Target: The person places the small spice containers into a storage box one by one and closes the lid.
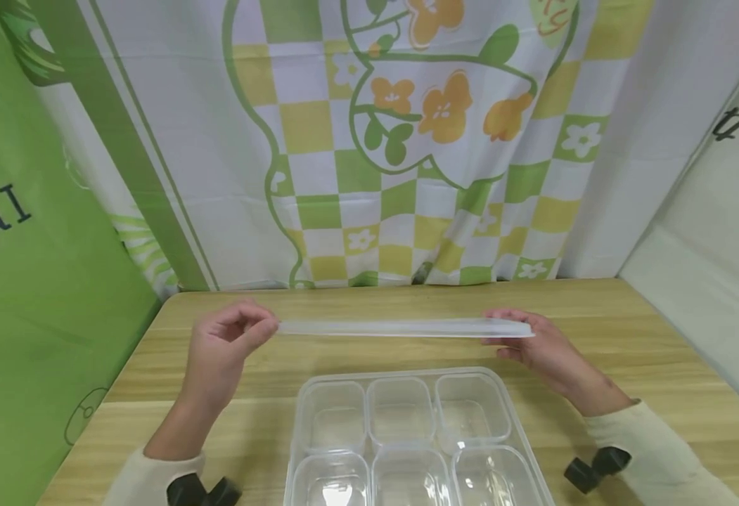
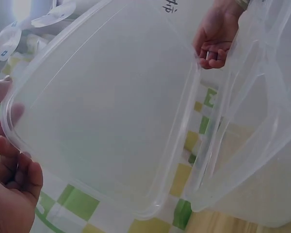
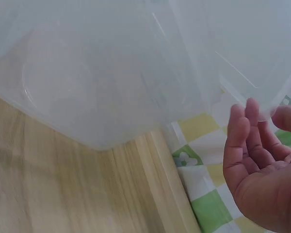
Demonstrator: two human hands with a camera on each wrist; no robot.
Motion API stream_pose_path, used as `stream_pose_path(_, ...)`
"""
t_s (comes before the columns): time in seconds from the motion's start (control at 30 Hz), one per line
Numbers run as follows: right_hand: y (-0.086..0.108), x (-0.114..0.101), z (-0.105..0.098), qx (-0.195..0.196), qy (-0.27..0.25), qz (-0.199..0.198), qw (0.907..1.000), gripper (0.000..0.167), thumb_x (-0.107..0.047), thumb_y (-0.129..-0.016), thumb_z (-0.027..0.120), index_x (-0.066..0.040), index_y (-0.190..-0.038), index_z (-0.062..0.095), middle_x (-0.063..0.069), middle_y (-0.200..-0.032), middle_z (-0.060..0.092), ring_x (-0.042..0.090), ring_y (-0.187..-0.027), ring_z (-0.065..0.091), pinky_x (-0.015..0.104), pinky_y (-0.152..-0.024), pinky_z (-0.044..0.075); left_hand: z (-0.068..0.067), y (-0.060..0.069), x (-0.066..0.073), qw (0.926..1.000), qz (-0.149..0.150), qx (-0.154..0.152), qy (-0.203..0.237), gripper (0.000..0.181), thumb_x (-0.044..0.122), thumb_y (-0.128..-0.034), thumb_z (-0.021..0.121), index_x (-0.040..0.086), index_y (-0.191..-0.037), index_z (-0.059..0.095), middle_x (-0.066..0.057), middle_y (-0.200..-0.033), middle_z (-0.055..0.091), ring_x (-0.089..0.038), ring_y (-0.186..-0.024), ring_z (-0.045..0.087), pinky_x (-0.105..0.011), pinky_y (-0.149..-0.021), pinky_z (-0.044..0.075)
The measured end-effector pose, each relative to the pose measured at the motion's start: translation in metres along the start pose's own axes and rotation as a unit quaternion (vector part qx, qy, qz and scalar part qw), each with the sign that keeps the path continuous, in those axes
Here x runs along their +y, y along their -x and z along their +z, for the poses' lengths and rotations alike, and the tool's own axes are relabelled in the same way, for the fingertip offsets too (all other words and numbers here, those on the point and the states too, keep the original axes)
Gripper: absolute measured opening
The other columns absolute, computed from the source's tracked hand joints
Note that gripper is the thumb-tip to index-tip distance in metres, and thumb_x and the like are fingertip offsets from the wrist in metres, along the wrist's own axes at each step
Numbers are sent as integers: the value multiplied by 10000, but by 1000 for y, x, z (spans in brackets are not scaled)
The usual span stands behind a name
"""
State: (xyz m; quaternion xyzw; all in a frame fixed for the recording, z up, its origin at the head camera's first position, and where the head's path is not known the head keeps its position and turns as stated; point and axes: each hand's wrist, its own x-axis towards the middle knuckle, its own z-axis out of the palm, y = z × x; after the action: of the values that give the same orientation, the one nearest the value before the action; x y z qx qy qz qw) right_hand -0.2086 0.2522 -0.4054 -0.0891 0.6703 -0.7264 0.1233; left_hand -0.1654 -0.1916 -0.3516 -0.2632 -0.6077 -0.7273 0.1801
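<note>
A translucent plastic lid [image 1: 401,327] is held level in the air between both hands, seen edge-on in the head view. My left hand [image 1: 223,344] pinches its left end between thumb and fingers. At the right end, my right hand [image 1: 543,351] pinches the lid's corner. The left wrist view shows the broad face of the lid [image 2: 106,107] with its raised rim. Below and nearer to me, a clear plastic container [image 1: 301,407] stands on the table, with several small clear boxes [image 1: 401,411] set in rows inside it. Its near end is cut off by the frame.
The wooden table [image 1: 597,316] runs back to a hanging curtain [image 1: 401,176] with green and yellow checks. A green cloth [image 1: 40,246] hangs on the left, a white one [image 1: 711,281] on the right. Dark camera mounts [image 1: 597,469] sit at both wrists.
</note>
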Motion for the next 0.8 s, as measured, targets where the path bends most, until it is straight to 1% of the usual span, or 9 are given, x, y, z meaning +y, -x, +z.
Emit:
stream_pose_path(0.13, 2, 1, -2, -26, -148, -86, 9998, 264, -137, -1110, 480, -191, -1092, 738, -48, -1095, 702, 67, -869, 636, 205, -701, 543, 1, 8, 3, 9988, 169, -312, -351, 68, -104, -872, 754, -54, -870, 708, -30, -806, 642, -121, -690, 501, -204, -591, 436)
stream_pose_path(0.2, 3, 1, -2, -31, -44, -150, 9999, 286, -162, -1119, 458, -206, -1099, 740, -48, -1076, 712, 64, -871, 636, 213, -709, 540, 1, 11, 3, 9979, 303, -411, -401, 105, -131, -847, 757, -36, -862, 716, -24, -798, 632, -128, -686, 480, -213, -571, 406)
stream_pose_path(0.3, 3, 0, 0, -188, -117, -111, 9997, 324, -214, -1133, 422, -205, -1105, 745, -22, -1031, 726, 79, -865, 663, 234, -708, 551, 1, 15, -1, 9961, 583, -567, -329, 115, -113, -835, 785, -18, -865, 727, -25, -798, 630, -135, -694, 467, -238, -548, 365)
stream_pose_path(0.37, 3, -2, 2, -178, -267, 71, 9995, 330, -258, -1132, 431, -213, -1081, 754, -5, -966, 732, 92, -814, 681, 243, -669, 562, 0, 18, -6, 9946, 777, -661, -175, 124, -116, -826, 791, -22, -880, 731, -38, -805, 632, -144, -704, 475, -256, -541, 352)
stream_pose_path(0.47, 2, -4, 4, -189, -811, 315, 9960, 327, -253, -1127, 449, -186, -1048, 759, -1, -913, 728, 92, -746, 684, 236, -618, 567, -1, 22, -11, 9928, 921, -767, -17, 168, -165, -807, 766, -37, -908, 726, -56, -827, 630, -168, -754, 496, -247, -599, 399)
stream_pose_path(0.53, 1, -5, 5, -110, -1169, 337, 9925, 302, -193, -1119, 467, -153, -1027, 752, -2, -900, 719, 81, -739, 679, 220, -610, 569, -1, 25, -14, 9938, 798, -770, 74, 191, -194, -802, 741, -47, -921, 713, -60, -861, 632, -172, -803, 530, -225, -663, 455)
stream_pose_path(0.63, -1, -4, 3, -128, -1610, 238, 9866, 292, -109, -1108, 466, -109, -1019, 744, 5, -908, 719, 77, -753, 679, 207, -621, 571, -1, 29, -18, 9967, 350, -671, 298, 191, -212, -827, 697, -56, -936, 694, -50, -918, 644, -167, -885, 575, -231, -788, 518)
stream_pose_path(0.73, -2, -4, 1, -141, -1750, 134, 9844, 277, -60, -1098, 466, -83, -1020, 732, 16, -913, 714, 80, -760, 685, 200, -619, 571, -1, 33, -23, 9976, -350, -352, 485, 204, -212, -873, 641, -37, -963, 694, -35, -959, 652, -148, -904, 603, -230, -801, 541)
stream_pose_path(0.8, -3, -3, 0, -168, -1749, 116, 9844, 274, -44, -1094, 469, -80, -1021, 730, 21, -928, 727, 87, -778, 698, 205, -633, 575, -2, 35, -26, 9955, -837, -85, 438, 185, -195, -908, 611, -45, -988, 684, -40, -962, 648, -141, -888, 609, -232, -782, 548)
